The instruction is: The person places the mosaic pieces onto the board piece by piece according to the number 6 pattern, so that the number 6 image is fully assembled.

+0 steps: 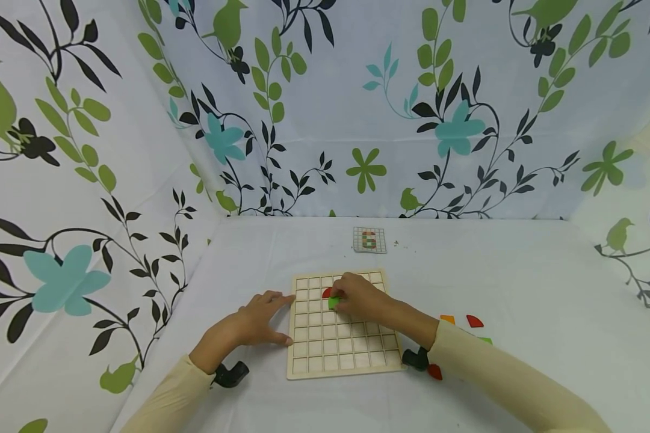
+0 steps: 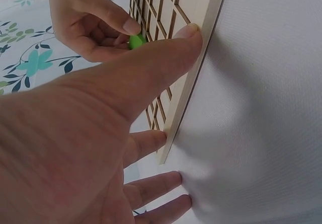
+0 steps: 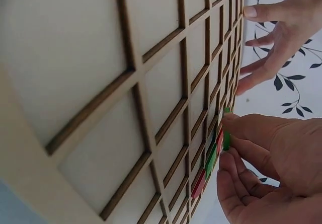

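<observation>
While your right hand (image 1: 364, 299) pinches the green piece (image 3: 227, 136) over the grid board (image 1: 346, 374), near a red piece (image 3: 198, 184), your left hand (image 1: 257, 319) touches the board's edge, fingers spread. Probably light, stiff and smooth, the green piece should handle best by its rim.

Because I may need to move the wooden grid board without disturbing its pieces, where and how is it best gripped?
Probably by its plain outer rim, left and right edges, coming from both sides: the wooden grid board lies flat, and the red piece sits in an inner cell. The left hand touches the left edge.
</observation>
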The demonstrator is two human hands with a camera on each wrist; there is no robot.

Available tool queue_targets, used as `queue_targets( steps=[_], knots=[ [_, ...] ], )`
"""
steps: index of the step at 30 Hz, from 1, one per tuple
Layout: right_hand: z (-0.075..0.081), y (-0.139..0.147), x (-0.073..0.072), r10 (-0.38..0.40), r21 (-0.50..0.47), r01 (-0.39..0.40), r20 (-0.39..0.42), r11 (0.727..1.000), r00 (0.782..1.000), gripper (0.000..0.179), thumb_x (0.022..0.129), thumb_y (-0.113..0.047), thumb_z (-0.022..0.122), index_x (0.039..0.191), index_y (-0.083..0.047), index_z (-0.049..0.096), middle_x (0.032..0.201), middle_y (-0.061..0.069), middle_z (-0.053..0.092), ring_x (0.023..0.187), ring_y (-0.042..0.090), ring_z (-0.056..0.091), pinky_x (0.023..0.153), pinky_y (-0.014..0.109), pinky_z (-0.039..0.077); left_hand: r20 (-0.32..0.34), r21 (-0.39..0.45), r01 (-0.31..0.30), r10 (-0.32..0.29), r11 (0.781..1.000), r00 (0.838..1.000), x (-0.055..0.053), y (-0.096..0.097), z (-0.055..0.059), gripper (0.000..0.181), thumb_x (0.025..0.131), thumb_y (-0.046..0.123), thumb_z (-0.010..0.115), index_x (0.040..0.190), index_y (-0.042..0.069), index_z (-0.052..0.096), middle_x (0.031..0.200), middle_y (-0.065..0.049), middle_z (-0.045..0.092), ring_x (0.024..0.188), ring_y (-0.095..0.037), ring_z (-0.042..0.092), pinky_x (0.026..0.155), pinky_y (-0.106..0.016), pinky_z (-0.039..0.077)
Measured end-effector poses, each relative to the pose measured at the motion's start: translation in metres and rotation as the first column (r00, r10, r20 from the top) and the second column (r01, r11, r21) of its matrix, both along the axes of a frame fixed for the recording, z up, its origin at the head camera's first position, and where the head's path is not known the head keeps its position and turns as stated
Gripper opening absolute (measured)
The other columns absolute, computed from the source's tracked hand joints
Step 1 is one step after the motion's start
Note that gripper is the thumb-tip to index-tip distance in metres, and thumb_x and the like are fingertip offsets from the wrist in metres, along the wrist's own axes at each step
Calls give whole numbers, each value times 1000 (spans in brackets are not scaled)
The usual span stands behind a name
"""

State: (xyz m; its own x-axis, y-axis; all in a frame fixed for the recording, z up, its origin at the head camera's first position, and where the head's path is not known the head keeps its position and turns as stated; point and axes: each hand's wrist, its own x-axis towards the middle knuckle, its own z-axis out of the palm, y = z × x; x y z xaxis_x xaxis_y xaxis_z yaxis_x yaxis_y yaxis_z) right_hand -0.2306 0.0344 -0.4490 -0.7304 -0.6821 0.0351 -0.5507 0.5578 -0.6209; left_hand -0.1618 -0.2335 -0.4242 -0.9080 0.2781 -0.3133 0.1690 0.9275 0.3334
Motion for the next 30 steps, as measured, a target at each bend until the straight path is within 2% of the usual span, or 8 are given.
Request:
queue_targets(
  steps=[5, 11, 19, 25, 30],
  knots=[
    [0, -6, -2, 16, 43, -16, -4, 999, 1000, 7, 94, -5, 80, 99, -2, 75, 105, 9, 66, 97, 20, 60, 83, 33, 56, -2, -6, -1, 1, 1000, 1000, 0, -1, -1, 96, 81, 46, 91, 160, 18, 46, 162, -17, 41, 147, -43, 40, 109, -81, 33],
    [2, -10, -2, 11, 76, -12, 9, 997, 1000, 10, 96, -7, 78, 104, -3, 75, 110, 8, 65, 101, 19, 61, 86, 35, 56, 0, -8, 2, -2, 1000, 1000, -1, -1, -1, 96, 81, 47, 91, 160, 18, 46, 163, -17, 41, 148, -43, 40, 109, -81, 34],
    [6, -16, -2, 41, 71, -43, 34, 997, 999, 20, 97, -4, 76, 115, 2, 74, 113, 10, 67, 104, 21, 62, 91, 36, 57, 4, -3, 0, 0, 1000, 1000, 0, -2, -2, 96, 81, 47, 91, 161, 18, 45, 163, -17, 40, 148, -43, 39, 109, -81, 34],
    [4, -18, -3, 55, 74, -58, 40, 996, 998, 21, 95, -3, 77, 114, 3, 74, 110, 10, 67, 100, 20, 62, 87, 33, 57, 3, -10, 11, -11, 1000, 1000, -1, -2, -3, 97, 81, 49, 90, 161, 17, 45, 163, -17, 40, 147, -44, 40, 107, -80, 36],
    [1, -19, -4, 32, 77, -35, 42, 996, 999, 21, 95, -5, 78, 115, 1, 74, 111, 8, 67, 103, 19, 63, 91, 34, 57, -1, -17, 12, -12, 1000, 1000, -2, -2, -3, 96, 81, 49, 90, 160, 18, 45, 162, -17, 41, 147, -44, 41, 106, -81, 36]
  ],
)
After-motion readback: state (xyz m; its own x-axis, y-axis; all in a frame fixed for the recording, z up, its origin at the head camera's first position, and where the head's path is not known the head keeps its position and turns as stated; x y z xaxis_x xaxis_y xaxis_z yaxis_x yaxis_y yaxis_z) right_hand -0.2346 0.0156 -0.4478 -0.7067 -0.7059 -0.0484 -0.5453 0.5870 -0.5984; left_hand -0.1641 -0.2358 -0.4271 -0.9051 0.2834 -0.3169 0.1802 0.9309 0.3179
